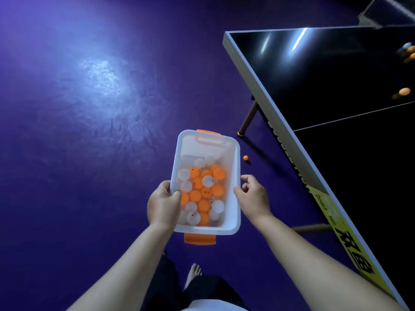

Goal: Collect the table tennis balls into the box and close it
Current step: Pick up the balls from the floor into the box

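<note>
A clear plastic box [235, 167] with orange latches at both ends is held above the purple floor, with no lid on it. Several orange and white table tennis balls [203, 191] fill its near half. My left hand [162, 205] grips the box's left rim, thumb inside. My right hand [253, 197] holds the right rim. One orange ball [245, 157] lies on the floor just right of the box's far end. An orange ball [404, 91] rests on the dark table at the right edge, and a few blurred balls [408, 51] sit farther back.
The table tennis table [336, 90] fills the right side, its grey edge running diagonally, with a yellow label near me. A table leg [248, 118] stands on the floor beyond the loose ball. My bare foot [194, 273] shows below the box.
</note>
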